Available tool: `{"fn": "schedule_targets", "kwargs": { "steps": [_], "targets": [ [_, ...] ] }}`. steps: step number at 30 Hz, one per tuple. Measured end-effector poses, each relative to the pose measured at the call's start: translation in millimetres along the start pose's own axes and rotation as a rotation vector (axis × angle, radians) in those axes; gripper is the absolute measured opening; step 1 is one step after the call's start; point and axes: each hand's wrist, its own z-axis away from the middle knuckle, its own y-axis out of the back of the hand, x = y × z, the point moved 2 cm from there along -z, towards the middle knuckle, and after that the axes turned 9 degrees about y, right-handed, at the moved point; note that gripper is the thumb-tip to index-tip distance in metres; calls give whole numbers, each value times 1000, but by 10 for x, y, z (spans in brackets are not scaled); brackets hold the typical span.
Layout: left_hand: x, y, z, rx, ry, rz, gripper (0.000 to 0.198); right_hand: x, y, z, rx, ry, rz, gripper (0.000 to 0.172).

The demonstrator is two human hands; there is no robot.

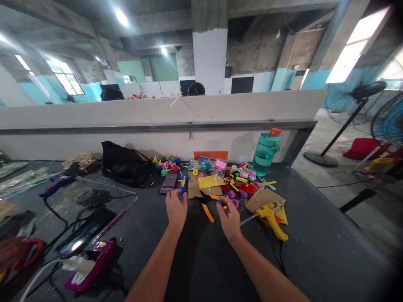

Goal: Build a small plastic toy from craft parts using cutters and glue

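Note:
My left hand [176, 209] has its thumb and fingertips at the lower end of a small blue and yellow plastic piece [182, 183], apparently pinching it. Beside this piece lies a phone [168, 183] with its screen lit. My right hand [230, 219] is half curled, thumb apart from the fingers, near the orange handle of a pair of pliers [208, 203]. Small coloured bits show around its fingertips; no firm hold on any is visible. Behind the pliers, a yellow sheet [210, 181] rests on brown cardboard [192, 192].
Colourful plastic parts [242, 178] spread before a teal bottle [265, 153]. A yellow glue gun [272, 218] lies at right, trailing a cord. Leftward are a black bag [122, 165], a blue glue gun [59, 184] and a purple power strip [91, 266]. A white partition [141, 113] borders the table.

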Motion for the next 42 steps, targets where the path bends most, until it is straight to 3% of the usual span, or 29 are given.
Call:
{"fn": "schedule_targets", "kwargs": {
  "steps": [1, 3, 5, 8, 11, 16, 20, 28, 33, 38, 42],
  "targets": [
    [97, 5, 103, -103, -40, 79, 17, -4, -7, -1, -13, 2, 3, 26],
    [287, -48, 307, -441, -88, 271, 24, -24, -9, -7, -46, 30, 28, 25],
    [407, -136, 471, -715, 19, 437, 35, -57, 3, -21, -78, 89, 66, 22],
    [442, -256, 618, -975, 320, 749, 43, -101, 23, -44, -113, 180, 110, 18],
    [387, -308, 675, -1111, 503, 1033, 40, -114, 5, -55, -144, 219, 134, 17],
    [305, -312, 646, -1108, 640, 1209, 26, -134, -79, -43, -211, 255, 148, 20],
    [294, -333, 611, -1132, 703, 1240, 23, -155, -91, -41, -245, 273, 151, 36],
    [275, -352, 610, -1180, 675, 1244, 25, -144, -87, -42, -234, 288, 153, 22],
    [255, -357, 617, -1153, 695, 1237, 22, -178, -86, -22, -265, 277, 142, 30],
    [253, -367, 630, -1172, 639, 1231, 28, -172, -71, -30, -252, 285, 139, 20],
    [266, -345, 629, -1146, 661, 1200, 26, -172, -75, -30, -226, 246, 138, 23]
  ]
}}
